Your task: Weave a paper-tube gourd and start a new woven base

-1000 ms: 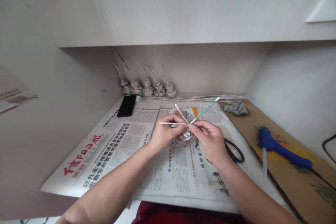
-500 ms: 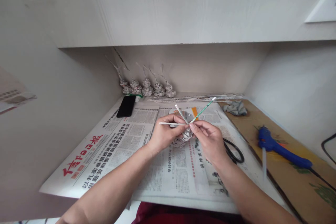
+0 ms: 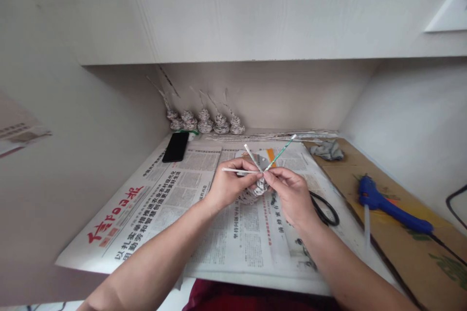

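Note:
Between my two hands is a small gourd shape woven from rolled newspaper [image 3: 251, 196], partly hidden by the fingers. Several paper sticks fan out from its top: a white one points left, another leans up and left, and a green paper stick [image 3: 280, 152] slants up to the right. My left hand [image 3: 233, 180] is closed round the woven neck, its thumb at the base of the sticks. My right hand [image 3: 290, 189] pinches the foot of the green stick between thumb and finger.
Newspaper [image 3: 153, 218] covers the table. A black phone [image 3: 175, 147] lies left, woven gourds [image 3: 205, 121] and paper sticks [image 3: 270, 137] behind. At right, cardboard [image 3: 394, 243] bears a blue glue gun [image 3: 390, 206] and a crumpled grey cloth [image 3: 328, 149]. A black cable [image 3: 324, 209] loops beside my right hand.
The green stick's tip has shifted slightly left and bends a little more. Both hands stay in nearly the same place with the same grip.

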Available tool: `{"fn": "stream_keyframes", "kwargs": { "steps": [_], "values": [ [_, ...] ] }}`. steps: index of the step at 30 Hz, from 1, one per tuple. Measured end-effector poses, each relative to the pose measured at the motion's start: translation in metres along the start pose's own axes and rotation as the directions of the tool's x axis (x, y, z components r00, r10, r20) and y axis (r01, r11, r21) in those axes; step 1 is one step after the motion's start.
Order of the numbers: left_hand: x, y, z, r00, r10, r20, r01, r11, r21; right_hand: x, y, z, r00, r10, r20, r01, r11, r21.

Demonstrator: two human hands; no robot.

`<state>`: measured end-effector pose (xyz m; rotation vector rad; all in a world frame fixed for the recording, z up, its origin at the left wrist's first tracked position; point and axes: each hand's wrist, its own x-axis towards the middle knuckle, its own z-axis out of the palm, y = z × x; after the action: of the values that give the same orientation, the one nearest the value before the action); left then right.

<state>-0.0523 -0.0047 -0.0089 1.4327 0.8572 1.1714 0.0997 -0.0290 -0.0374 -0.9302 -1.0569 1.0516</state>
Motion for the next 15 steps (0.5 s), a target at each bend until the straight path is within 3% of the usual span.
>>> {"fn": "stream_keyframes", "kwargs": {
  "steps": [11, 15],
  "values": [
    [0.0000, 0.0005, -0.0022, 1.000, -0.014, -0.009, 0.014, 1.000, 0.010, -0.0007, 0.0007, 0.0008, 0.999, -0.030, 0.016, 0.030, 0.999, -0.019],
    [-0.0004, 0.0021, -0.0019, 0.999, 0.003, 0.047, -0.002, 1.000, -0.031, 0.0006, -0.0005, 0.0026, 1.000, 0.004, -0.030, -0.003, 1.000, 0.019]
  ]
}}
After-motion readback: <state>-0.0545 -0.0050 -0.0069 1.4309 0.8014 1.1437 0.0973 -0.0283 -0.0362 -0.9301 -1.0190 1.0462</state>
